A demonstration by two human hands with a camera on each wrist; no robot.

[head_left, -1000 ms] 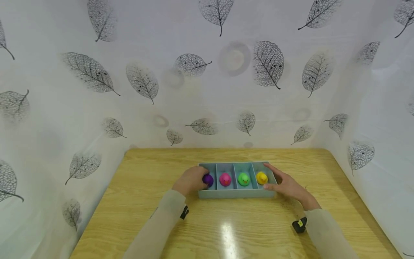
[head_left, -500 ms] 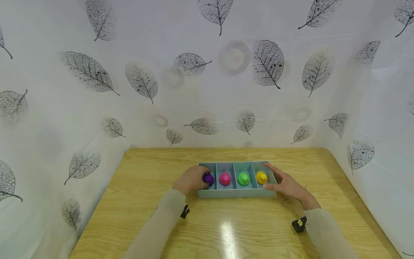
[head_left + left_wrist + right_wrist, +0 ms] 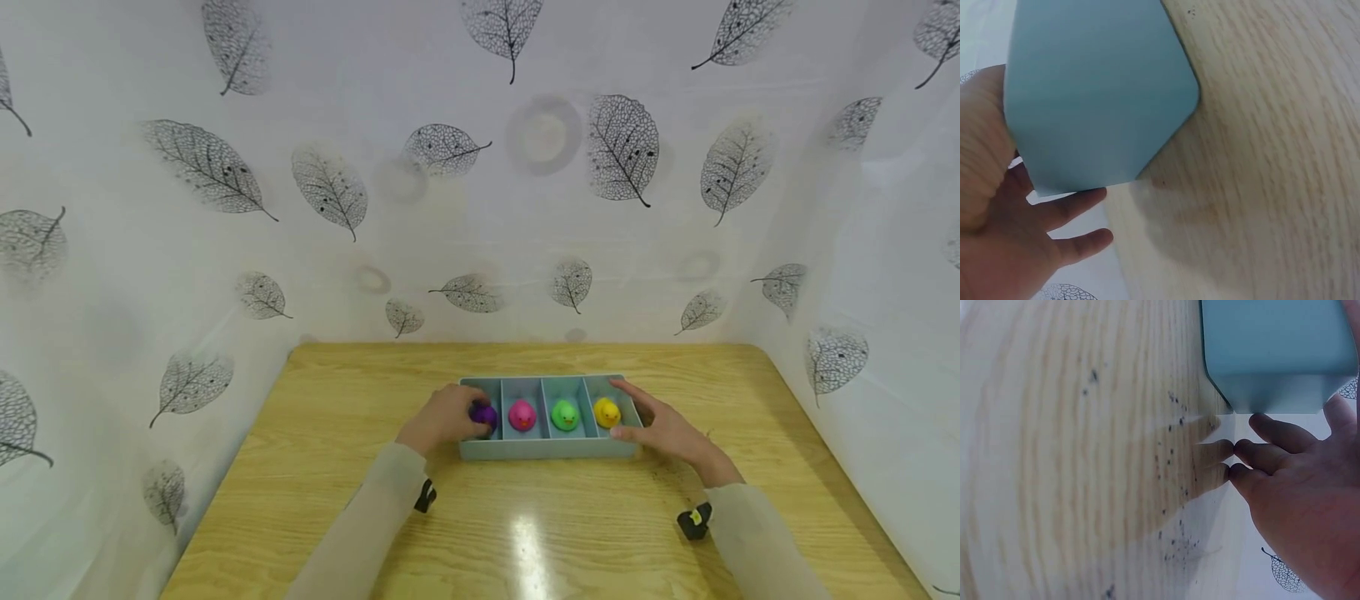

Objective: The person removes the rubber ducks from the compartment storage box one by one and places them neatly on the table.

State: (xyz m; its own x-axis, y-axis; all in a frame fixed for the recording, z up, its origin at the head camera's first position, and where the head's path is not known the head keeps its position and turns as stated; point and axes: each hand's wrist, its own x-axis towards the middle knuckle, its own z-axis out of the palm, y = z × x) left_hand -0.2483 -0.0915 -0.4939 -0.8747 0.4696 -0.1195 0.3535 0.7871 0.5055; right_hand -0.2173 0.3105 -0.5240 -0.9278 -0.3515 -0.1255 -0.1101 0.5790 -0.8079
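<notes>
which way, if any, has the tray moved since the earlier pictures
No, none visible: in the head view, the tray sits in the same place relative to the table's back edge.

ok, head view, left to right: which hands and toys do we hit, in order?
Left hand → purple toy, partly covered by that hand → pink toy duck → green toy duck → yellow toy duck → right hand.
</notes>
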